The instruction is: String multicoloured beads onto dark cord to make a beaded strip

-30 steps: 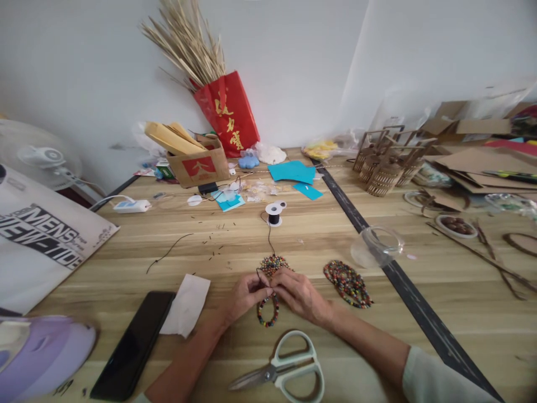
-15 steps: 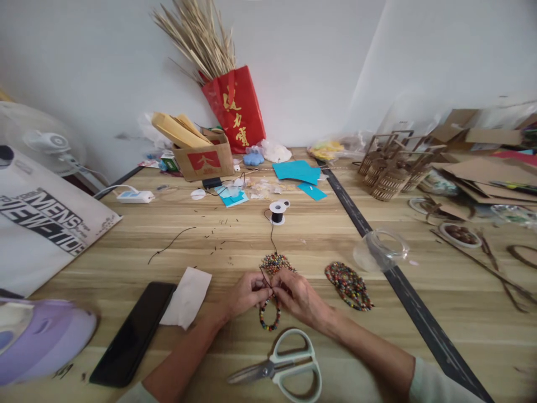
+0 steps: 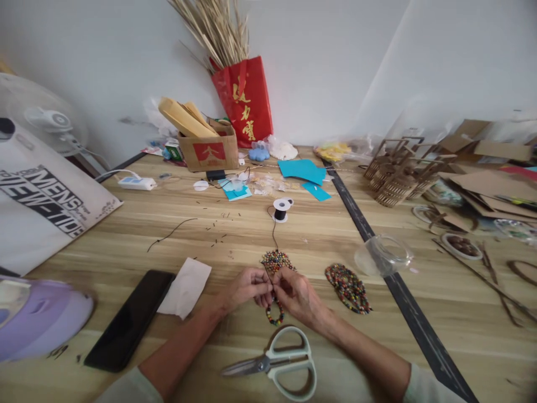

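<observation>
My left hand [image 3: 251, 288] and my right hand [image 3: 297, 294] meet over the table, thumbs and fingertips pinched close together on a thin black cord [image 3: 268, 273]. Below the fingertips hangs a small loop of multicoloured beads, a bracelet [image 3: 275, 320]. Just beyond my hands lies a heap of similar beads [image 3: 277, 259], partly covered by my fingers. From it a black thread runs up to a white spool [image 3: 281, 209] wound with black cord. Scissors [image 3: 277, 364] with pale green handles lie nearest me, blades pointing left. The knot or crossing between my fingers is too small to make out.
To the right lie a coiled bead strand [image 3: 347, 288] and a clear plastic container [image 3: 384, 254]. A black phone [image 3: 131, 319] and a white paper [image 3: 185, 288] are at left. Farther back stand a cardboard box [image 3: 210, 148], a red bag [image 3: 245, 103] and small woven baskets [image 3: 392, 179].
The camera view has shifted slightly. My hands stay together at the cord, with small finger movements; the left fingers now reach lower, by the top of the bead loop.
</observation>
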{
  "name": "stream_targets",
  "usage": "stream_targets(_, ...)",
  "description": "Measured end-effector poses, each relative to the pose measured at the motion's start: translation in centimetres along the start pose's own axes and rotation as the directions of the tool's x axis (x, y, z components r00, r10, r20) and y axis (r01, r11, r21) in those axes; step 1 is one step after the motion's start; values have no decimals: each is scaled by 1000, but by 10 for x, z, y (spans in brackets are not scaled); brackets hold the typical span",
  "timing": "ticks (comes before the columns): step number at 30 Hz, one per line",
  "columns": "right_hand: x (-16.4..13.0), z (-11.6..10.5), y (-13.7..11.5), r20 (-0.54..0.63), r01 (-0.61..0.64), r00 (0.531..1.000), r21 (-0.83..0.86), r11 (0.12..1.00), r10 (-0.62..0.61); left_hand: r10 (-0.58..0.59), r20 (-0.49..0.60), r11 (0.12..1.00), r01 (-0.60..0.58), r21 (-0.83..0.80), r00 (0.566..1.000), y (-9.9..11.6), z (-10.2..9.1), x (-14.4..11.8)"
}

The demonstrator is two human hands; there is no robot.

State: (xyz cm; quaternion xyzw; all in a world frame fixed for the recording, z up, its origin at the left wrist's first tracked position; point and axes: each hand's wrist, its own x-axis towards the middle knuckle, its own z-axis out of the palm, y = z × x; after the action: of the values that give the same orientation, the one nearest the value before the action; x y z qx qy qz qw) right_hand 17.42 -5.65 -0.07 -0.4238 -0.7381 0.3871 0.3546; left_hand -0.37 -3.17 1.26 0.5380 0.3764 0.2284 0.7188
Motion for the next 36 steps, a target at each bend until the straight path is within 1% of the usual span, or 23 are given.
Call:
stream_targets(3, 0, 0, -2, -5, 5, 1000, -8, 1000, -5, 4, 21, 1000, -4, 6, 1000, 2, 0, -1)
stream_targets(7, 0, -1, -3, 20, -7, 1000, 4, 1000, 7, 10, 35, 1000, -10, 12, 999, 3, -2, -1)
stream_targets(12, 1, -4, -3, 63, -59, 996, 58, 997, 55, 45, 55, 999, -44, -11, 997, -1, -5, 1)
stream_targets(18, 2, -5, -4, 88, -113, 991, 98, 989, 105, 27, 44, 1000, -27, -4, 999, -4, -8, 1)
stream_targets(23, 2, -5, -2, 89, -123, 989, 102, 987, 114, 29, 32, 1000, -30, 5, 999, -4, -8, 1)
stream_targets(29, 3, -6, 2, 140, -163, 980, 163, 973, 140, 13, 41, 1000, -13, 20, 999, -8, -10, 4)
stream_targets(33, 3, -6, 5, 167, -189, 974, 220, 957, 154, -5, 28, 999, 4, 36, 1000, -7, -8, 4)
stream_targets(36, 4, -6, 6, 182, -207, 969, 221, 953, 168, -14, 21, 999, 13, 31, 1000, -5, -7, 4)
